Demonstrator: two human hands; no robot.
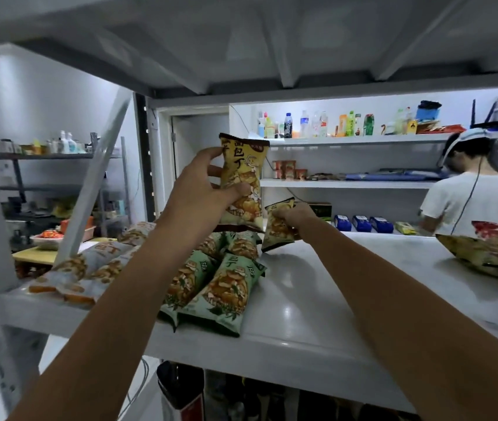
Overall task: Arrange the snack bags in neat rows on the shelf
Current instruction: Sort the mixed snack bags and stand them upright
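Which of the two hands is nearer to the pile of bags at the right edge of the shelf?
Right. The right hand holds a small yellow bag mid-shelf, well left of the pile. The left hand is farther left, holding up a large yellow bag.

We look from head height, forward and slightly down, close over the shelf's (317, 287) front edge; its far corners are perhaps distorted by the wide lens.

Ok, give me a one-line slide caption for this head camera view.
Each hand holds a yellow bag, left raised, right low, beside green bags on the shelf.
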